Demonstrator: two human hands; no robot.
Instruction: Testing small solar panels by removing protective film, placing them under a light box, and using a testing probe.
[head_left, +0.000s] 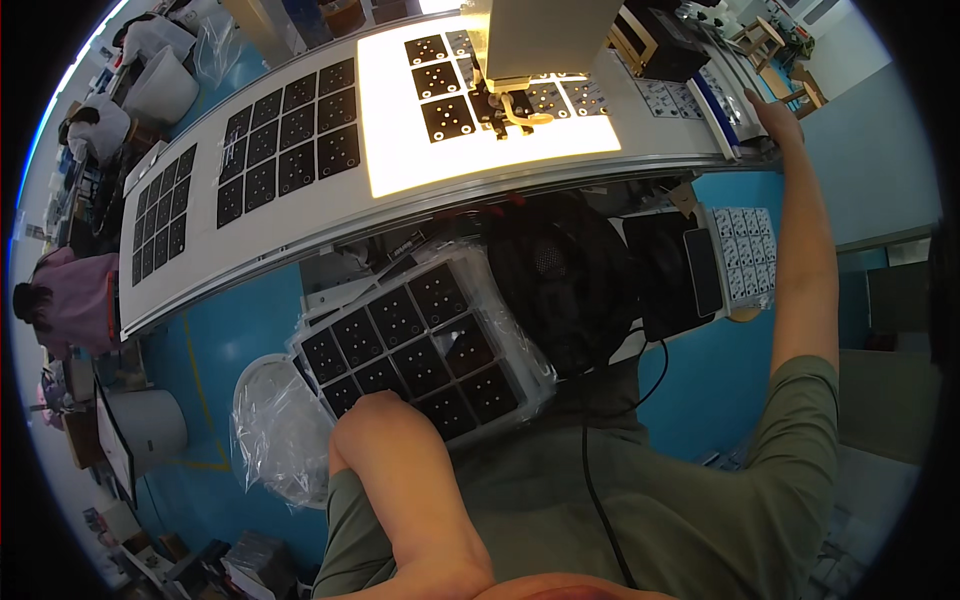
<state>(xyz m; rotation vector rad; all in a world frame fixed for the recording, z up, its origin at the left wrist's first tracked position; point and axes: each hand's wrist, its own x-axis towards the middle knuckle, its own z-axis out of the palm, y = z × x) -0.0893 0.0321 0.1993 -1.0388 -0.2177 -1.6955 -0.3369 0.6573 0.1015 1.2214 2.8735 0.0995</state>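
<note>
Illegibly small lettering (404, 247) shows beyond sheets (425, 366); I cannot tell whether left hand (380, 415) or right hand (777, 120) grips.

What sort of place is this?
Probably a small factory or production workshop: a long white worktable carries rows of black dotted squares, a boxy machine stands over a brightly lit area, and other people, one in a pinkish top, are nearby.

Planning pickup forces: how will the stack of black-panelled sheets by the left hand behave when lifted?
The stack may be slippery: clear plastic shines at its edge. It looks fairly stiff, lying flat. Layers along its edge suggest it could slide apart.
</note>
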